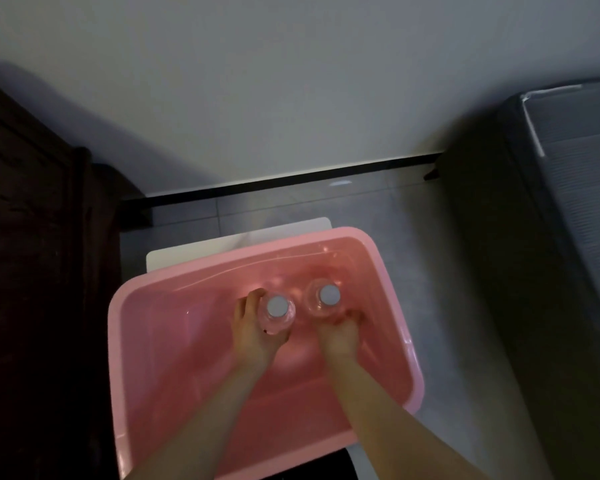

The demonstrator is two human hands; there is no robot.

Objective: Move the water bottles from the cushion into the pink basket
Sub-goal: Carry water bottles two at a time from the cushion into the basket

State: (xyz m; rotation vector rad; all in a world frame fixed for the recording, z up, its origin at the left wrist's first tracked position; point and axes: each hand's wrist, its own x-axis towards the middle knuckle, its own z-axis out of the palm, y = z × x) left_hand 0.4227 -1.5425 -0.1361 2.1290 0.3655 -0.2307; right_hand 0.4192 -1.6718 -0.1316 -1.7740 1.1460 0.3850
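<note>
Bottles: two clear water bottles with white caps stand upright inside the pink basket, side by side in its far half, close together but not touching.

Left hand: the fingers and thumb wrap around the body of the left water bottle just below its shoulder. The grip is closed on the bottle. The forearm reaches in over the near rim of the basket.

Right hand: the hand sits low against the near side of the right water bottle. The fingers curl around the lower body of that bottle; their tips are hidden under its shoulder.

Basket support: the pink basket rests on a white board, which shows past the far rim. The board stands over the grey tiled floor.

Surroundings: a grey cushion with a ribbed top lies at the right, well apart from the basket. A dark wooden cabinet stands at the left. A black skirting strip runs along the foot of the pale wall beyond the basket.
</note>
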